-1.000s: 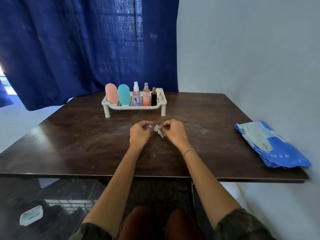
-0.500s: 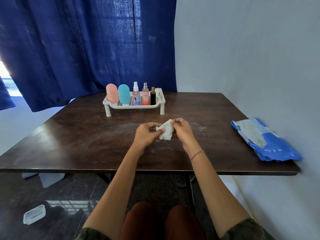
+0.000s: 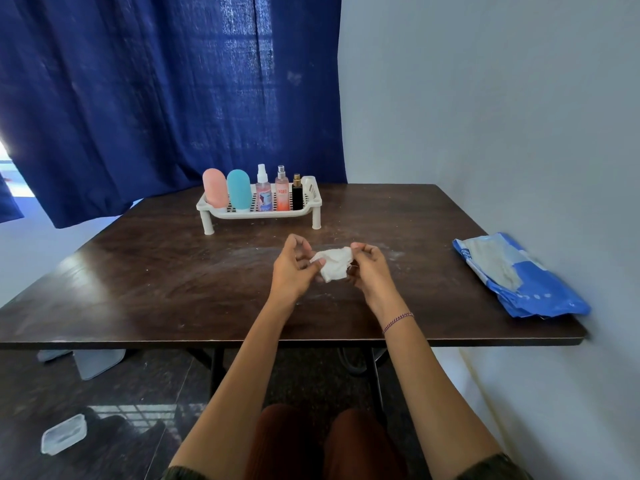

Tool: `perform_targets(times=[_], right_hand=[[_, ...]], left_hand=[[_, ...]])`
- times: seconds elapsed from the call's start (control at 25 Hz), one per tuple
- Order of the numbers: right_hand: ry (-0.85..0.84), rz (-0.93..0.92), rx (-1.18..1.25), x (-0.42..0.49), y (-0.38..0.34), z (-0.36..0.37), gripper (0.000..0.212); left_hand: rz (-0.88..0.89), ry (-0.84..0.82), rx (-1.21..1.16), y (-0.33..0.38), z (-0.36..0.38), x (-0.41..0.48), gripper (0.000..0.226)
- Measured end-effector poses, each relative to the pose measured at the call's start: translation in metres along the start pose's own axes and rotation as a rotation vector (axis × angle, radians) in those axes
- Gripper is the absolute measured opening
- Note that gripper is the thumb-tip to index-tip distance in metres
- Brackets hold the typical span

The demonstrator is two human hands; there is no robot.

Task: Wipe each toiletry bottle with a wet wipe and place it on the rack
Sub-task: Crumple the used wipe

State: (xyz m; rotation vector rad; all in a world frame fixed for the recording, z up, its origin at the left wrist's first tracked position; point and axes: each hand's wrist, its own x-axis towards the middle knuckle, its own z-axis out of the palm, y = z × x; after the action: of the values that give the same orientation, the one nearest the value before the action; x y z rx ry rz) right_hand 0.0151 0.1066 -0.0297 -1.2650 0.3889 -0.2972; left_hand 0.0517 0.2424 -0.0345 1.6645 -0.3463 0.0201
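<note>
A crumpled white wet wipe hangs between my hands just above the dark table. My left hand pinches its left edge with thumb and fingers. My right hand grips its right side. Behind them stands a white rack on short legs. Upright in the rack are a pink bottle, a teal bottle, a clear pink spray bottle, an orange spray bottle and a small black bottle.
A blue wet-wipe pack lies at the table's right edge against the grey wall. A dark blue curtain hangs behind the table. A clear plastic box lies on the floor at lower left.
The wipe was a small wad between my fingertips one second ago. It has been pulled wider and now shows as a larger crumpled sheet between both hands.
</note>
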Motion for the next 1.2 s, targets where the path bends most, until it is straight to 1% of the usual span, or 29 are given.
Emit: perform_targets(times=[0.04, 0.08, 0.16, 0.2, 0.24, 0.28, 0.36, 0.44, 0.48, 0.56, 0.64, 0.72, 0.76, 0.8, 0.88, 0.96, 1.04, 1.12, 1.16, 1.2], right_hand=[[-0.040, 0.006, 0.003, -0.002, -0.001, -0.002, 0.022], [-0.100, 0.007, -0.012, -0.004, -0.002, -0.004, 0.034], [-0.217, -0.017, -0.132, -0.008, -0.002, -0.007, 0.063], [-0.250, -0.036, -0.202, -0.009, -0.001, -0.009, 0.072], [-0.260, -0.050, -0.246, -0.008, 0.001, -0.011, 0.077], [-0.254, -0.053, -0.259, -0.006, 0.003, -0.012, 0.076], [-0.229, -0.021, -0.227, -0.002, 0.004, -0.016, 0.062], [-0.216, 0.015, -0.213, 0.002, 0.003, -0.022, 0.047], [-0.214, 0.002, -0.247, 0.002, 0.002, -0.027, 0.043], [-0.175, -0.108, -0.405, 0.000, -0.004, -0.037, 0.038], [-0.073, -0.255, -0.562, -0.003, -0.014, -0.047, 0.028], [0.020, -0.378, -0.693, -0.006, -0.024, -0.055, 0.016], [0.052, -0.426, -0.736, -0.007, -0.028, -0.059, 0.013], [0.068, -0.467, -0.756, -0.007, -0.032, -0.062, 0.011], [0.056, -0.523, -0.774, -0.008, -0.036, -0.070, 0.010], [0.020, -0.543, -0.816, -0.009, -0.038, -0.078, 0.014], [-0.005, -0.533, -0.856, -0.009, -0.040, -0.090, 0.021], [-0.051, -0.476, -0.846, -0.009, -0.040, -0.103, 0.026], [-0.083, -0.425, -0.792, -0.009, -0.041, -0.111, 0.028], [-0.110, -0.356, -0.687, -0.009, -0.042, -0.118, 0.030]], left_hand=[[0.016, -0.017, 0.000, 0.000, 0.002, -0.001, 0.024], [0.032, -0.025, 0.002, -0.001, 0.003, -0.001, 0.023], [0.047, -0.024, 0.017, -0.002, 0.004, -0.001, 0.022], [0.039, -0.026, 0.026, -0.002, 0.005, -0.001, 0.024], [0.022, -0.037, 0.026, -0.002, 0.007, 0.000, 0.026], [-0.002, -0.059, 0.008, -0.002, 0.008, 0.000, 0.027], [-0.052, -0.124, -0.030, -0.002, 0.010, -0.001, 0.027], [-0.075, -0.173, 0.010, 0.000, 0.011, -0.001, 0.029], [-0.066, -0.177, 0.061, 0.000, 0.012, 0.000, 0.031], [-0.022, -0.155, 0.100, 0.000, 0.018, 0.001, 0.037], [-0.006, -0.111, 0.057, 0.000, 0.029, 0.000, 0.042], [-0.068, -0.010, 0.060, 0.001, 0.045, -0.001, 0.041], [-0.136, 0.033, 0.046, 0.003, 0.053, -0.001, 0.037], [-0.221, 0.043, -0.014, 0.006, 0.060, -0.002, 0.031], [-0.394, -0.038, -0.246, 0.017, 0.073, -0.004, 0.019], [-0.476, -0.104, -0.432, 0.026, 0.083, -0.004, 0.017], [-0.464, -0.104, -0.501, 0.029, 0.095, -0.003, 0.021], [-0.405, -0.081, -0.420, 0.027, 0.106, -0.002, 0.030], [-0.376, -0.074, -0.381, 0.026, 0.112, -0.003, 0.032], [-0.353, -0.073, -0.364, 0.025, 0.117, -0.003, 0.032]])
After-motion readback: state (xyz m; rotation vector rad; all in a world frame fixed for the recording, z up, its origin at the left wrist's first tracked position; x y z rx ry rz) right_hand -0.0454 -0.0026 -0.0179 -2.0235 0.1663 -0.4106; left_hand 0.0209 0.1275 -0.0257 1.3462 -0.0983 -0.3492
